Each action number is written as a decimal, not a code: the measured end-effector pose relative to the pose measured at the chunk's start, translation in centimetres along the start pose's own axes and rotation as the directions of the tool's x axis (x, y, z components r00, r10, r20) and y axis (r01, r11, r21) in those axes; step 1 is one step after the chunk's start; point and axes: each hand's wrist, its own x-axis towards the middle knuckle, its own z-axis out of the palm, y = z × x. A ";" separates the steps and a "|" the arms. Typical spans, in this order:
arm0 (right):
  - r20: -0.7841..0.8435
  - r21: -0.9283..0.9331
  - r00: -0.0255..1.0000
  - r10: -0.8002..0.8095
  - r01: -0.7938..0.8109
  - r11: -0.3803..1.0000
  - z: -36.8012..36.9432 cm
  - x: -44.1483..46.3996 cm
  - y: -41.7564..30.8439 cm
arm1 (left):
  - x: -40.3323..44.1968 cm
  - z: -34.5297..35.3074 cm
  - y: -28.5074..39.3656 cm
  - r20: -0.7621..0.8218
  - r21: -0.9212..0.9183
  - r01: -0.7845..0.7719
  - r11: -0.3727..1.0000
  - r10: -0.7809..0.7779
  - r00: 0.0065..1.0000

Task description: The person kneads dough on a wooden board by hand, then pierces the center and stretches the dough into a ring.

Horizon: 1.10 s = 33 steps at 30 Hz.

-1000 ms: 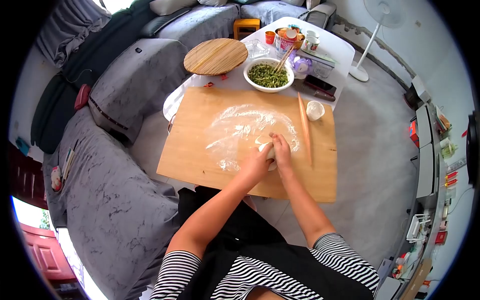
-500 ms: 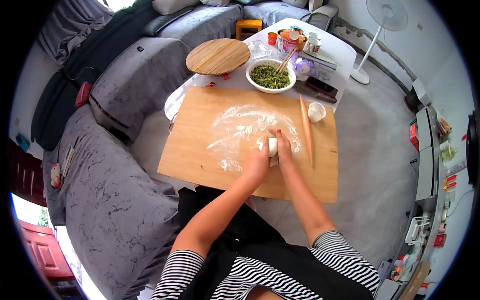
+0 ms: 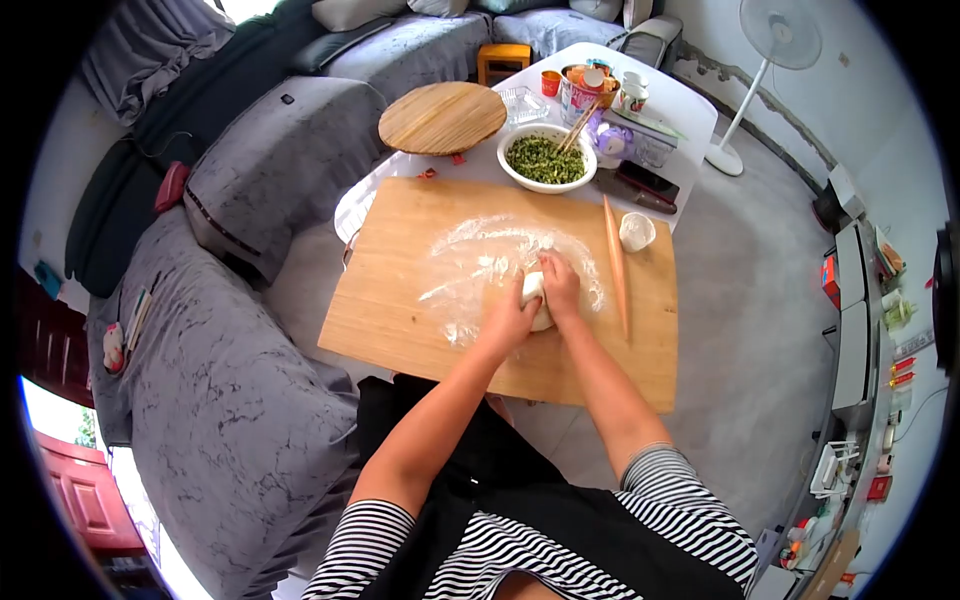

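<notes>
White dough (image 3: 534,288) lies on the floured wooden board (image 3: 390,270), between my two hands. My left hand (image 3: 511,318) is wrapped against its left side, and my right hand (image 3: 560,284) presses on its right side. Part of the dough is hidden by the fingers. White flour (image 3: 490,235) is smeared around and behind the hands. To the right of my right hand lies a tapered rolling pin (image 3: 617,270), with a small cup of white flour (image 3: 637,232) beside it.
Behind the board, a white table (image 3: 690,110) bears a bowl of chopped greens (image 3: 546,160) with chopsticks, a round woven lid (image 3: 442,118), a phone (image 3: 648,180) and several containers. A grey-covered sofa (image 3: 220,400) is at left, a fan (image 3: 780,35) at back right.
Both hands have shifted and turned around the dough, with the right hand now laid more over its right side. More white dough shows between the hands than one second ago.
</notes>
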 end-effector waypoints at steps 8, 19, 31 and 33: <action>0.192 0.522 0.900 0.391 -0.431 0.736 -1.5 -4.7 -1.5 | -3.3 -2.4 4.0 0.303 0.484 -0.241 0.841 0.097 0.948; 0.120 0.375 0.978 0.170 -0.203 0.904 0.1 -0.8 -0.4 | -1.0 1.3 -0.3 -0.103 0.041 -0.297 0.954 0.300 0.948; 0.001 0.020 1.000 -0.017 0.017 1.000 1.3 -2.2 -1.8 | -2.4 -2.4 0.5 0.015 -0.071 -0.261 0.963 0.263 0.965; 0.032 0.005 0.997 -0.070 0.070 0.998 2.1 -1.0 -0.4 | -2.2 -2.0 0.3 -0.005 -0.201 -0.135 0.970 0.137 0.991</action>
